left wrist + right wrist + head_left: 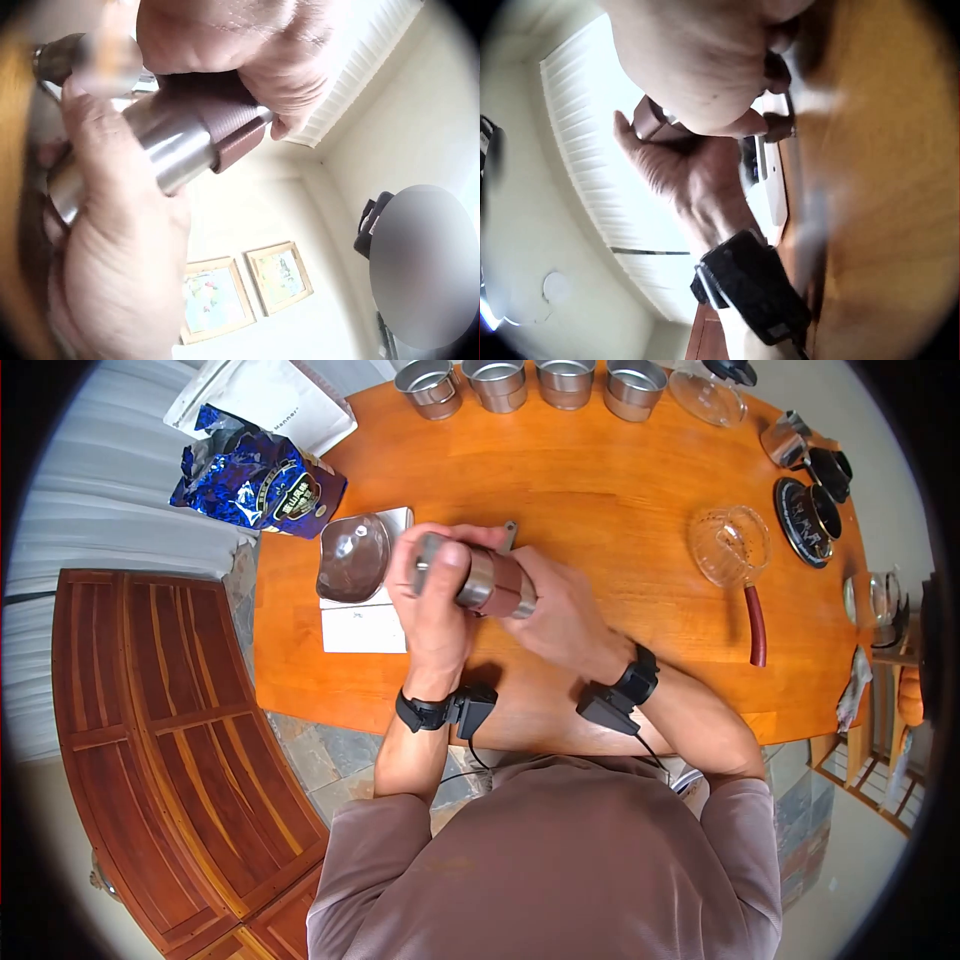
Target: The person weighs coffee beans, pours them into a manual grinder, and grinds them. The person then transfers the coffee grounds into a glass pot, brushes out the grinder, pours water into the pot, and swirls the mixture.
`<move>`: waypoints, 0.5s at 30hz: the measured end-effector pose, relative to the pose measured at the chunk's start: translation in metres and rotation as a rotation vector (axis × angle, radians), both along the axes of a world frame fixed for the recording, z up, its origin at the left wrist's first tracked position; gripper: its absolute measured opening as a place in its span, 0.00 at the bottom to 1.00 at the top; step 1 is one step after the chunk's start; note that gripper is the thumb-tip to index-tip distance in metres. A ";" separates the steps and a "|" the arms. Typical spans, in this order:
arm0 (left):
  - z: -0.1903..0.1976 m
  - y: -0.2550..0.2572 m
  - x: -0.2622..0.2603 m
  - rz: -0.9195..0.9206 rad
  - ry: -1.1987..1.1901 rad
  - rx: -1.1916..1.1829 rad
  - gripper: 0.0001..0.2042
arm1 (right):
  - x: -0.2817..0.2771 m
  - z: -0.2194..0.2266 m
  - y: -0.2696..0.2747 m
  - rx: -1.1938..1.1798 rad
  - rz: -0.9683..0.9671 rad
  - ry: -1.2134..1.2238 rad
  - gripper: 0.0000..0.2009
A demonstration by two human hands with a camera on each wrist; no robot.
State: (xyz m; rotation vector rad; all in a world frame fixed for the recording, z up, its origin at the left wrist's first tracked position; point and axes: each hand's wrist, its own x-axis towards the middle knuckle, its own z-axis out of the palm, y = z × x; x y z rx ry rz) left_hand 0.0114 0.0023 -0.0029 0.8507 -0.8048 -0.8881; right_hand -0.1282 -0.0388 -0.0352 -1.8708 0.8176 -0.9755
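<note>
A hand coffee grinder (497, 583), a metal cylinder with a brown sleeve, is held tilted above the table in both hands. My left hand (432, 605) grips its metal end at the left, the thumb lying over the top. At the sleeved end, my right hand (562, 610) has its fingers around the body, largely hiding that end. A small metal arm (511, 534) sticks out beyond the hands. In the left wrist view the metal body (180, 154) and ribbed sleeve show between the two hands. In the right wrist view the right hand (697, 71) covers most of the grinder.
A dark translucent bowl (354, 560) sits on a flat white slab (362, 630) beside my left hand. Behind stand a blue foil bag (255, 480) and a white pouch (270, 400). Several metal cups (495, 385) line the far edge. Rightward are a glass server (730, 545) and dark saucer (795, 525).
</note>
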 end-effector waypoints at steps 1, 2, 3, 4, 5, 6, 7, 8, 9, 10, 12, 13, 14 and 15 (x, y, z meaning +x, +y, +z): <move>0.001 0.001 0.004 0.068 0.009 -0.026 0.17 | -0.004 0.000 -0.005 -0.106 -0.030 0.089 0.22; 0.001 0.000 0.005 0.104 -0.034 -0.064 0.17 | -0.006 -0.001 -0.009 -0.104 -0.030 0.091 0.22; 0.001 -0.002 0.007 0.146 -0.076 -0.103 0.17 | -0.008 -0.004 -0.013 -0.032 -0.035 -0.047 0.21; -0.002 -0.003 0.011 0.157 -0.073 -0.100 0.17 | -0.009 -0.006 -0.017 0.042 -0.036 -0.183 0.21; -0.007 -0.005 0.016 0.146 -0.089 -0.051 0.16 | -0.011 -0.008 -0.020 0.045 -0.025 -0.180 0.21; -0.011 -0.007 0.020 0.134 -0.107 -0.004 0.16 | -0.011 -0.010 -0.024 0.088 -0.034 -0.222 0.20; -0.014 -0.009 0.022 0.139 -0.109 -0.005 0.16 | -0.010 -0.011 -0.026 0.129 -0.046 -0.267 0.20; -0.017 -0.011 0.023 0.163 -0.147 0.172 0.16 | -0.009 -0.010 -0.026 0.187 -0.032 -0.328 0.20; -0.018 -0.011 0.022 0.186 -0.185 0.350 0.15 | -0.008 -0.011 -0.026 0.191 -0.029 -0.332 0.20; -0.015 -0.011 0.020 0.154 -0.164 0.450 0.16 | -0.007 -0.013 -0.026 0.205 -0.021 -0.340 0.20; -0.016 -0.012 0.018 0.201 -0.324 0.449 0.16 | -0.008 -0.016 -0.025 0.226 -0.010 -0.351 0.21; -0.018 -0.015 0.018 0.242 -0.482 0.440 0.16 | -0.008 -0.017 -0.025 0.237 -0.015 -0.341 0.21; -0.023 -0.017 0.019 0.239 -0.522 0.423 0.17 | -0.008 -0.017 -0.025 0.247 -0.021 -0.330 0.22; -0.024 -0.017 0.020 0.238 -0.524 0.423 0.17 | -0.007 -0.016 -0.025 0.247 -0.022 -0.333 0.22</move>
